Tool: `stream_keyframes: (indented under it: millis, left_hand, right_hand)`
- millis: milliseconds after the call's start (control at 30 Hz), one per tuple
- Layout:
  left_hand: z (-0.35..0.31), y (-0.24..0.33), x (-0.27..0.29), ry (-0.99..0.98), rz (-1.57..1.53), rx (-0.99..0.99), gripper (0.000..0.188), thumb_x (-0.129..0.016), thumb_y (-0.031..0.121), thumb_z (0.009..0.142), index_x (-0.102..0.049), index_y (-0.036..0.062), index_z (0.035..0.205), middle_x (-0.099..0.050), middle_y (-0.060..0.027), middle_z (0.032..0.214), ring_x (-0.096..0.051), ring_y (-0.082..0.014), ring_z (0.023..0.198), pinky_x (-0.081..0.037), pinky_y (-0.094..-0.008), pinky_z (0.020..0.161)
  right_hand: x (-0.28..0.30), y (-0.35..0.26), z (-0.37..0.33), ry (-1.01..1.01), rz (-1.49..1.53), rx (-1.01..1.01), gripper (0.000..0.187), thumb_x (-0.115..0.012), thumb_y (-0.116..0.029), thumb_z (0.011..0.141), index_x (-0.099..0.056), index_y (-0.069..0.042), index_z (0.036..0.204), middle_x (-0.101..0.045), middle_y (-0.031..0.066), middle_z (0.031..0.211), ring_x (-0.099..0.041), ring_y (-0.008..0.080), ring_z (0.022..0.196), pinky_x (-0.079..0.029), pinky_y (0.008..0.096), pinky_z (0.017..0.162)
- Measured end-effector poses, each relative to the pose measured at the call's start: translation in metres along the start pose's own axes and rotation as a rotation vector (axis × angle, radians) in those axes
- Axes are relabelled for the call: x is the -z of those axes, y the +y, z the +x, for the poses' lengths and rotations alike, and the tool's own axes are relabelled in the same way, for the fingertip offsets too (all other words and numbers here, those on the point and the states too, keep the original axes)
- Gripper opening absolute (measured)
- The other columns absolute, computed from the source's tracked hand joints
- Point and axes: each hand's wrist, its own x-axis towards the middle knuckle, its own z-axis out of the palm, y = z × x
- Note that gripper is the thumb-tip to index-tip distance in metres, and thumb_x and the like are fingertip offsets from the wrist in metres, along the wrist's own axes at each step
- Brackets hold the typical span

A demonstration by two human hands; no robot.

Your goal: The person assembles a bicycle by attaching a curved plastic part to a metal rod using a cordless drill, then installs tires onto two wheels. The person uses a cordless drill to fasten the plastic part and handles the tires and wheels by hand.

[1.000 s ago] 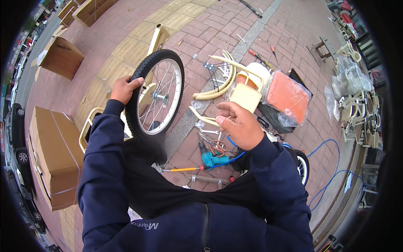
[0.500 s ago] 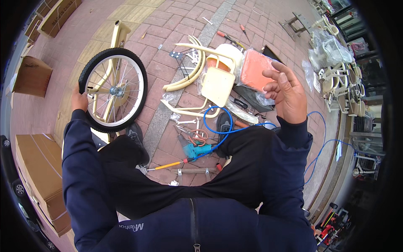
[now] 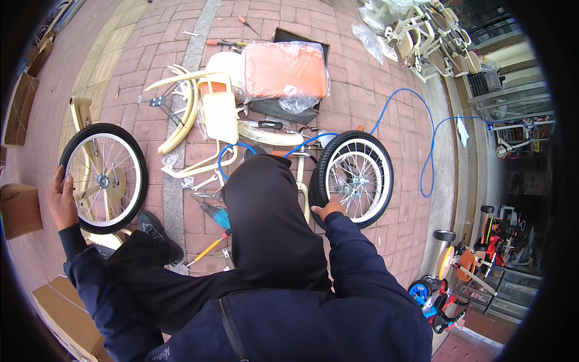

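At the left stands a spoked bicycle wheel (image 3: 103, 181) with a black knobby tyre and white rim. My left hand (image 3: 62, 198) is closed around the near left edge of its tyre. A cream bike frame (image 3: 81, 114) shows behind this wheel and through its spokes. To the right of my knee, a second wheel (image 3: 360, 181) of the same kind overlaps another black tyre (image 3: 316, 184). My right hand (image 3: 330, 208) grips the lower left edge there, thumb pointing left and fingers mostly hidden by the tyre.
Ahead lie cream mudguards (image 3: 192, 108), a wrapped orange pad (image 3: 284, 69) and a cream carrier (image 3: 220, 117). A teal power tool (image 3: 214, 212) and yellow-handled screwdriver (image 3: 208, 250) lie by my knee. A blue hose (image 3: 431, 145) loops right. Cardboard boxes (image 3: 72, 314) stand left.
The view has swung right, showing the wheels at the right. My right hand has come down from the air onto a tyre there. My left hand stays at the left wheel.
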Motion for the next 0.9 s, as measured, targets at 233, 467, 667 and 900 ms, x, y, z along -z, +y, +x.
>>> stream_keyframes:
  millis: [233,467,667,900]
  left_hand:
    - [-0.054,0.06,-0.052,-0.133,-0.133,-0.015,0.044,-0.061,0.011,0.095,-0.051,-0.0044,0.134,-0.05,-0.0178,0.141,-0.059,-0.0244,0.117,-0.05,-0.0321,0.094]
    - [-0.062,0.077,-0.067,-0.152,-0.095,-0.047,0.041,-0.062,0.008,0.092,-0.054,-0.0053,0.13,-0.057,-0.018,0.134,-0.065,-0.0235,0.106,-0.051,-0.0315,0.091]
    - [-0.076,0.113,-0.095,-0.23,-0.186,-0.115,0.037,-0.065,0.007,0.089,-0.059,-0.0064,0.123,-0.067,-0.0173,0.113,-0.067,-0.0204,0.096,-0.053,-0.0306,0.083]
    - [-0.103,0.151,-0.121,-0.434,-0.354,-0.13,0.038,-0.066,0.014,0.089,-0.061,-0.0075,0.12,-0.07,-0.0195,0.106,-0.068,-0.0227,0.094,-0.052,-0.031,0.081]
  right_hand:
    - [0.034,0.017,0.022,0.016,0.079,0.101,0.064,-0.078,-0.038,0.065,-0.055,-0.001,0.112,-0.067,0.0256,0.102,-0.065,0.0424,0.097,-0.051,0.0455,0.089]
    - [0.288,0.035,-0.006,0.118,0.309,0.36,0.034,-0.069,-0.027,0.07,-0.066,0.003,0.085,-0.064,0.014,0.069,-0.063,0.0247,0.063,-0.049,0.0361,0.065]
    - [0.393,-0.033,-0.141,0.041,0.612,0.632,0.028,-0.06,-0.025,0.076,-0.059,0.002,0.083,-0.06,0.01,0.067,-0.058,0.0169,0.056,-0.049,0.0308,0.054]
    - [0.412,-0.179,-0.221,-0.124,0.509,1.208,0.065,-0.07,-0.048,0.066,-0.059,0.004,0.103,-0.062,0.0098,0.075,-0.06,0.0155,0.064,-0.049,0.0275,0.059]
